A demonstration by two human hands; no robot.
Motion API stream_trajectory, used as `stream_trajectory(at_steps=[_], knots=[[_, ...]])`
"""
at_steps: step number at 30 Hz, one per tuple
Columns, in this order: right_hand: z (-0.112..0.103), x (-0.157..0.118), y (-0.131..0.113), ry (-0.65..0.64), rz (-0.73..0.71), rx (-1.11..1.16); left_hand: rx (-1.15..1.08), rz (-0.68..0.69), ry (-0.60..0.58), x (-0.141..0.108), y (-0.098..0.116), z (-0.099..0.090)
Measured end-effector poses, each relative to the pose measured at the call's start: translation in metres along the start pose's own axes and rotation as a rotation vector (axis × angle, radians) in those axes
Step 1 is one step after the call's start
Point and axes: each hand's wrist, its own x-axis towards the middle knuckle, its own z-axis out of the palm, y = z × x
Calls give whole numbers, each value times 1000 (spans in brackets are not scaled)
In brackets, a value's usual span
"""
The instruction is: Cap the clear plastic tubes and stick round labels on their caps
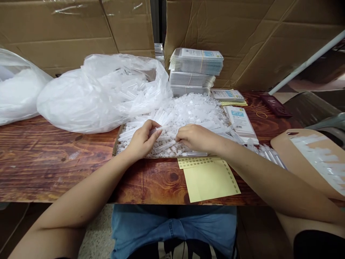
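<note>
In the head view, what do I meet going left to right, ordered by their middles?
Left-edge bag, large bag, left hand, right hand, printed cards, maroon device, tan board.

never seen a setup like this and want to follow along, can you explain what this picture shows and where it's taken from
There is no machine here: you see a person's bare left hand and right hand, filmed from a head-worn camera looking forward and down. On the wooden table sits a shallow box heaped with see-through plastic pieces. The left pinches one piece; whatever the right grips is hidden. Further back are a plastic bag and stacks of cards; nearer lie yellow sheets.
</note>
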Motion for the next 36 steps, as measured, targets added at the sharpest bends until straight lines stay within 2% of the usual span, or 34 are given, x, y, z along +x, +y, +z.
stream_trajectory(at_steps=[3,5,11,17,23,28,32,36], knots=[[-2,-5,6,-18,4,31,-52,-3,66,-1,-1,1],[1,-8,4,-24,19,9,-75,-1,65,-2,-1,2],[18,-4,-17,21,133,-159,-59,51,-24,-4,-1,4],[26,3,-18,61,197,23,-32,67,-103,-3,-2,5],[18,-11,-2,238,147,173,-41,76,-102,-4,-2,4],[12,-28,7,460,70,315,-99,91,-69,-5,0,3],[14,-28,4,573,-81,279,-137,104,-109,-6,2,3],[14,-24,1,592,-174,204,-136,119,-164,-7,3,2]])
